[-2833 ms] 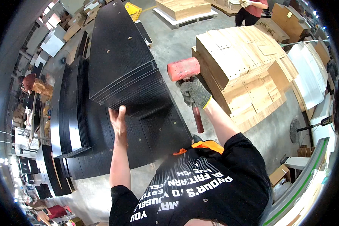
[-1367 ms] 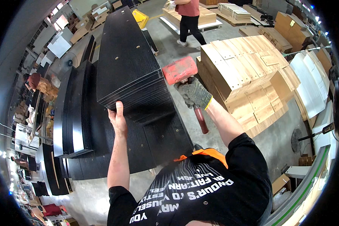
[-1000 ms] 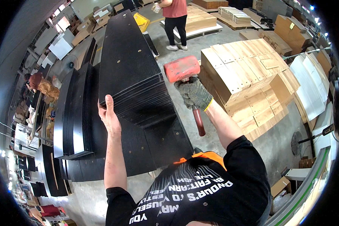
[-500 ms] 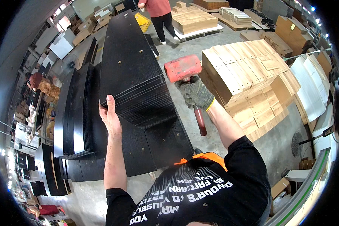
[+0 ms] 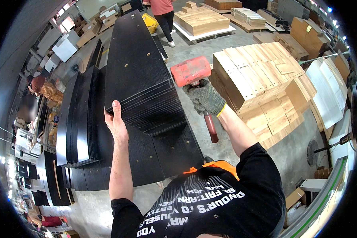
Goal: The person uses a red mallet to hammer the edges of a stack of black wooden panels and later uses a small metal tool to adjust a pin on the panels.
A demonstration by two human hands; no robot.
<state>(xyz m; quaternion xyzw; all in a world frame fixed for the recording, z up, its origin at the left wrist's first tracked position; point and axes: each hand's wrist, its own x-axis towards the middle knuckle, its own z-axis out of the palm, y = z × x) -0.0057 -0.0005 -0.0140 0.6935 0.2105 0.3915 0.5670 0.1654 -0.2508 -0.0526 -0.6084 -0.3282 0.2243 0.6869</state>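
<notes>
My right hand (image 5: 207, 97), in a grey knit glove with a yellow cuff, is closed around the handle of a mallet (image 5: 192, 71) with a large, scuffed red head. The head is beside the near right corner of a tall stack of black boards (image 5: 146, 93), and the dark red handle end hangs below my fist. My bare left hand (image 5: 116, 120) rests against the stack's near left corner. Its thumb is stretched upward along the near end; the other fingers are mostly hidden at the side. The stack stands on more black boards (image 5: 141, 158).
More black boards (image 5: 77, 119) stand to the left. Light wood boards (image 5: 261, 75) are stacked at right, with white panels (image 5: 325, 91) beyond. A person (image 5: 162, 16) walks at the far end near a pallet of wood boards (image 5: 204, 20). Another person (image 5: 47, 89) is at far left.
The mallet head has shifted slightly left and up toward the stack's corner. My left hand stays in place. The person at the far end has moved a little.
</notes>
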